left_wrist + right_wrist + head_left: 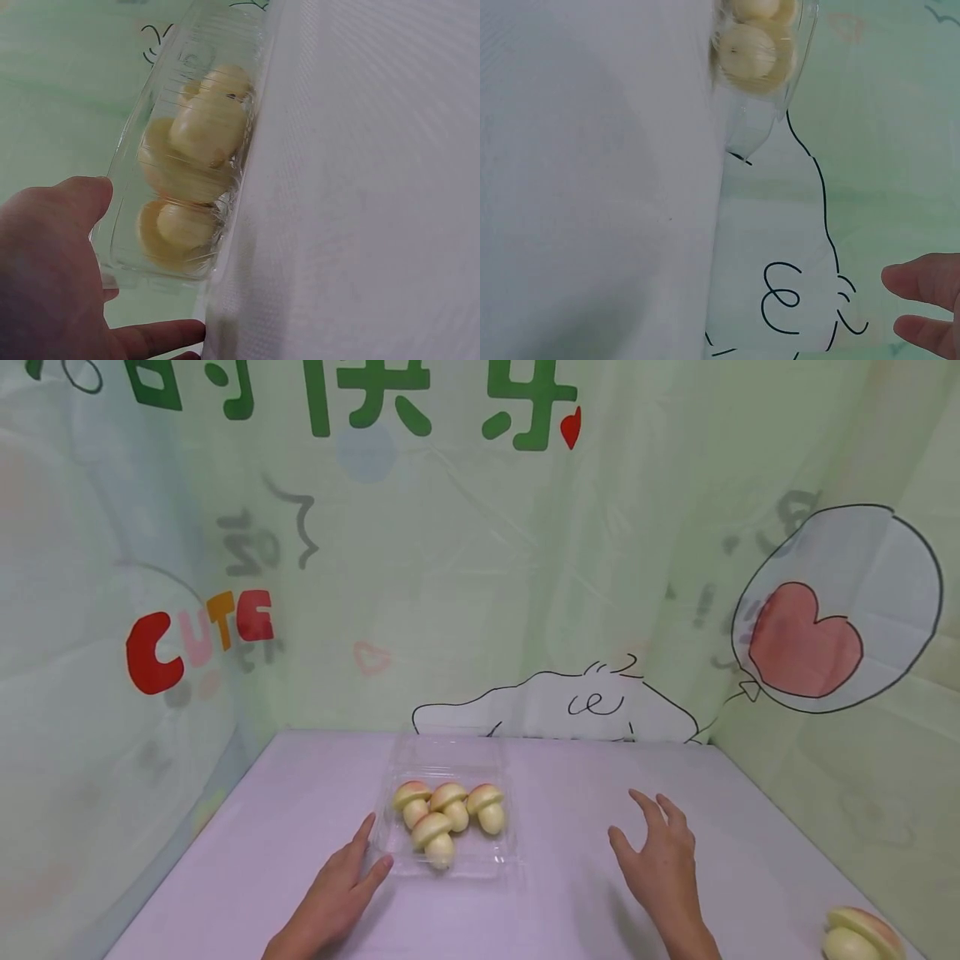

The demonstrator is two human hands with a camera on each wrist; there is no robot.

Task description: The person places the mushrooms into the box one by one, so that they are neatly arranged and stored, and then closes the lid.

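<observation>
A clear plastic box (480,866) holds several toy mushrooms (450,806) with pinkish-yellow caps and cream stems. Its transparent lid (450,752) is folded back behind it. At the box's near left corner is my left hand (333,885), thumb and fingers spread, fingertips right at the wall. In the left wrist view the thumb (94,199) overlaps the box's top edge. To the right of the box, my right hand (663,860) hovers over the table with fingers apart, holding nothing. Another toy mushroom (862,935) lies at the lower right, partly cut off by the frame.
The table (570,802) has a pale lilac covering. Printed curtains enclose it: a back curtain (465,568) with green lettering, a left one with coloured letters, and a right one with a balloon drawing (840,552).
</observation>
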